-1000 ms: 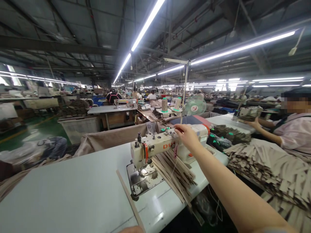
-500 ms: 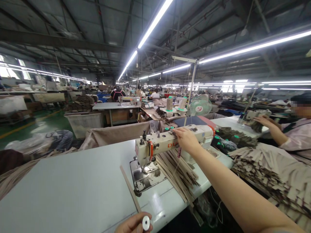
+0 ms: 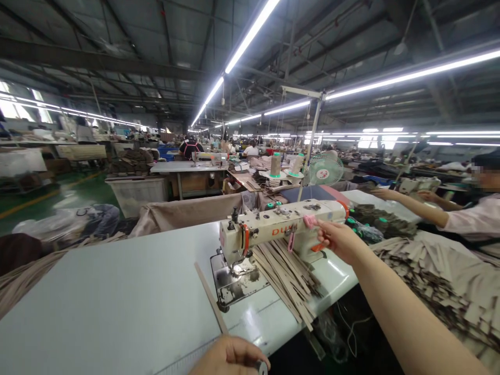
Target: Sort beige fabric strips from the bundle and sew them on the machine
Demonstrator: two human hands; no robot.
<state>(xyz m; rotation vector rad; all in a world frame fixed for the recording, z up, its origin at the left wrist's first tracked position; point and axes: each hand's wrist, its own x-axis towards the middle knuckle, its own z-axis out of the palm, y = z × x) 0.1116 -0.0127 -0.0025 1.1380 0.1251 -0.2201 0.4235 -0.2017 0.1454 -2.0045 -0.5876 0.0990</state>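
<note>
My left hand [image 3: 230, 357], low in the view, is closed round a small metal bobbin [image 3: 262, 367], partly cut off by the bottom edge. Beyond it a narrow beige strip [image 3: 211, 297] lies on the table. My right hand [image 3: 339, 242] is beside the arm of the sewing machine [image 3: 281, 224], fingers curled together. Its fingertips are at a small pink piece [image 3: 310, 221]; whether they grip it is unclear. An orange part [image 3: 318, 248] shows just below these fingers. A pink tool [image 3: 291, 241] hangs on the machine's front. Several beige strips [image 3: 289, 281] lie under the machine arm.
Thread cones [image 3: 275, 165] and a green fan [image 3: 325, 169] stand behind the machine. At right, a co-worker's arm [image 3: 414, 205] reaches over another machine, near a heap of cut strips [image 3: 437, 281]. A brown cloth-covered bin [image 3: 187, 213] borders the table's far edge.
My right hand has moved from the machine's top down and right, baring the pink piece and orange part. My left hand has shifted right, turning the bobbin. The co-worker's arm has reached farther forward.
</note>
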